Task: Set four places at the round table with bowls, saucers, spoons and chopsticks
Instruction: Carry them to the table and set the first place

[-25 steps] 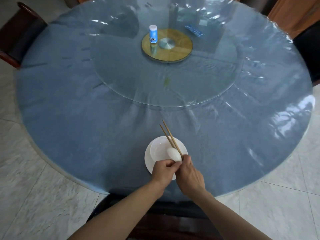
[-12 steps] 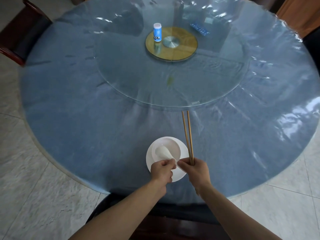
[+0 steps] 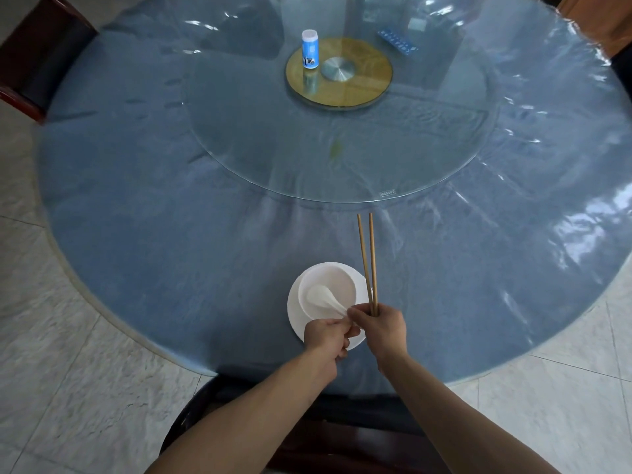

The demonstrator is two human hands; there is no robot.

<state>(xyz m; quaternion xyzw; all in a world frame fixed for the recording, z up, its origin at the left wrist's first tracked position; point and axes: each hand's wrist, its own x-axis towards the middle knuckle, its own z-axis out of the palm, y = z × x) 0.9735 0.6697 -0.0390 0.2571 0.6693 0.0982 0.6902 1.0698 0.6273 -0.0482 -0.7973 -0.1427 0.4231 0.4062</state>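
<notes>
A white bowl (image 3: pixel 342 280) sits on a white saucer (image 3: pixel 294 311) at the near edge of the round table (image 3: pixel 171 234). A white spoon (image 3: pixel 319 297) lies in the bowl, its handle pointing toward me. My left hand (image 3: pixel 326 338) pinches the end of that handle over the saucer's near rim. My right hand (image 3: pixel 378 325) grips the near ends of a pair of wooden chopsticks (image 3: pixel 367 254), which point away from me along the right side of the bowl and saucer.
A glass turntable (image 3: pixel 307 159) covers the table's middle, with a wooden disc (image 3: pixel 362 87), a small blue-and-white bottle (image 3: pixel 310 49) and a blue pack (image 3: pixel 398 41) on it. Dark chairs stand at the far left (image 3: pixel 37 59) and below my arms (image 3: pixel 307 422).
The chopsticks swung from slanting over the bowl to straight along its right side. The spoon went from raised at my fingers down into the bowl.
</notes>
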